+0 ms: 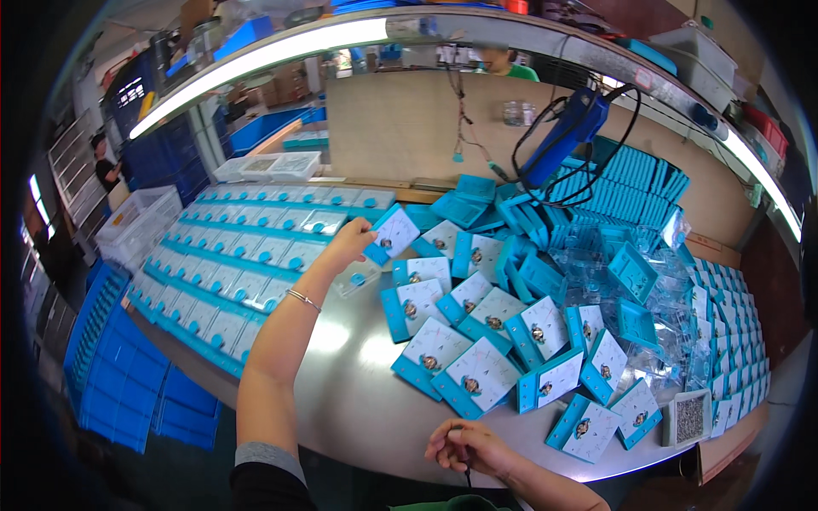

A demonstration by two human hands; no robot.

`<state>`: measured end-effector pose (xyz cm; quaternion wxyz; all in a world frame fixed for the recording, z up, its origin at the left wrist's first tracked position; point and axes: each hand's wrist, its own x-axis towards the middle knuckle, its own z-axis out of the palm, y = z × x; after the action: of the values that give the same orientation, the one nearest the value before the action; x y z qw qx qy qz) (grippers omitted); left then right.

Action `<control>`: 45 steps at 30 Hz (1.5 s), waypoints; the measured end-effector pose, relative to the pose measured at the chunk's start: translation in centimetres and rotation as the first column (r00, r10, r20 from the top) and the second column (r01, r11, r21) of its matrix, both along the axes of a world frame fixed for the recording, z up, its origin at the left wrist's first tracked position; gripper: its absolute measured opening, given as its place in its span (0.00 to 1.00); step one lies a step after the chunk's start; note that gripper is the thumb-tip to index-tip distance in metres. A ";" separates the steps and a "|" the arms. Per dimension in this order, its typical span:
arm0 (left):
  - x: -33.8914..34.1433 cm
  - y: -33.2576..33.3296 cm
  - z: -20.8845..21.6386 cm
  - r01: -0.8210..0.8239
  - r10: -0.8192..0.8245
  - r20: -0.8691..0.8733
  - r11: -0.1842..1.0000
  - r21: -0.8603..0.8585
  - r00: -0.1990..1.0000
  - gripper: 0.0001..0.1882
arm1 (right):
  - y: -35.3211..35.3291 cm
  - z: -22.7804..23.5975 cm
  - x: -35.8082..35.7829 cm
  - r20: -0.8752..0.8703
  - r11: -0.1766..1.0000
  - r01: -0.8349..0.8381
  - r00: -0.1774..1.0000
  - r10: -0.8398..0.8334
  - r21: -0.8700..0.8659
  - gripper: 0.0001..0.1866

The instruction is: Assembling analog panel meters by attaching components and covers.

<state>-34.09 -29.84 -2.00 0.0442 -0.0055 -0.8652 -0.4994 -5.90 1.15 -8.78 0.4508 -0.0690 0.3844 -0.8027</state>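
My left hand [351, 242] reaches out over the middle of the bench. Its fingers are pinched on the edge of a panel meter [397, 230] with a white dial face and a teal base. Just below that hand lies a clear cover [356, 278] with a teal knob. Near the bench's front edge is my right hand [471, 446], its fingers curled; a thin dark piece shows under it, too small to make out. Several loose panel meters [479, 380] without covers lie tilted and overlapping between and to the right of my hands.
Rows of covered meters [247, 247] fill the left side. Teal housings [630, 183] and clear covers [588, 277] pile up at the right, beside stacked meters [733, 341] and a tray of small metal parts [687, 419]. A blue tool [567, 140] with black cable hangs above.
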 end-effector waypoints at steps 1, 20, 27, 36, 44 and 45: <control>2.0 -0.3 0.6 -0.028 0.019 -0.152 0.998 -0.055 0.988 0.15 | -0.3 0.3 0.3 0.005 0.999 0.032 0.999 -0.032 0.007 0.15; 37.1 10.3 -4.6 -0.116 -0.167 0.145 0.171 0.978 0.975 0.22 | 1.2 10.3 3.9 -0.716 0.806 0.578 0.507 -0.480 -0.130 0.16; 37.4 11.7 -4.2 -0.052 -0.247 0.135 0.315 0.948 0.960 0.20 | -0.3 10.9 4.8 -0.894 0.848 0.519 0.324 -0.309 -0.105 0.12; 38.9 12.8 -3.7 -0.073 -0.243 0.149 0.297 0.952 0.959 0.18 | 0.1 9.7 6.7 -0.870 0.841 0.534 0.369 -0.325 -0.088 0.12; 38.7 12.3 -3.9 -0.042 -0.279 0.172 0.417 0.908 0.945 0.16 | -0.6 11.9 4.4 -0.874 0.879 0.458 0.471 -0.117 0.129 0.10; 38.5 12.2 -3.7 -0.039 -0.284 0.178 0.432 0.901 0.942 0.15 | -0.9 12.3 3.1 -0.764 0.896 0.372 0.642 -0.061 0.241 0.09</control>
<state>4.46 -17.61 -5.68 -0.1298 0.0317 -0.4628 -0.8763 -2.75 0.28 3.52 0.1586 -0.2525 0.6855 -0.6643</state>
